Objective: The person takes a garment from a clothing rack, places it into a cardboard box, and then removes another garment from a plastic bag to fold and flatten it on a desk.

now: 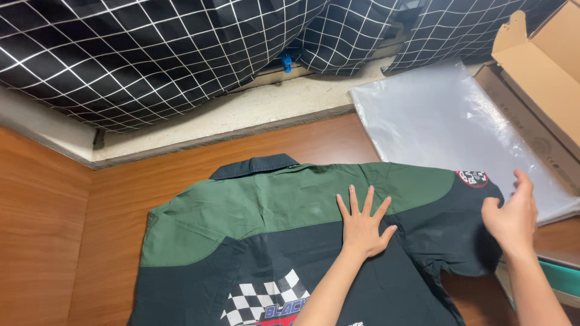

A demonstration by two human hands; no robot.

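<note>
Green-and-black short-sleeved cotton shirt (254,241) lies back-up on the wooden table (54,241). Left hand (362,226) presses flat, fingers spread wide; right hand (513,217) pinches the right sleeve edge. Best keep the left palm anchored so the sleeve folds crisp.

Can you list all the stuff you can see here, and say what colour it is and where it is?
shirt: one, green and black with a chequered print, lying flat on the table, back side up
round patch: one, red, white and black, on the shirt's right sleeve
table: one, brown wood, under the shirt
plastic bags: a clear stack, count unclear, upper right on the table
cardboard box: one, brown, open, far right
checked cloth: black with white lines, hanging across the top
blue clip: one, small, at the cloth's lower edge
left hand: one, pressed flat on the shirt's back
right hand: one, gripping the edge of the right sleeve
</note>
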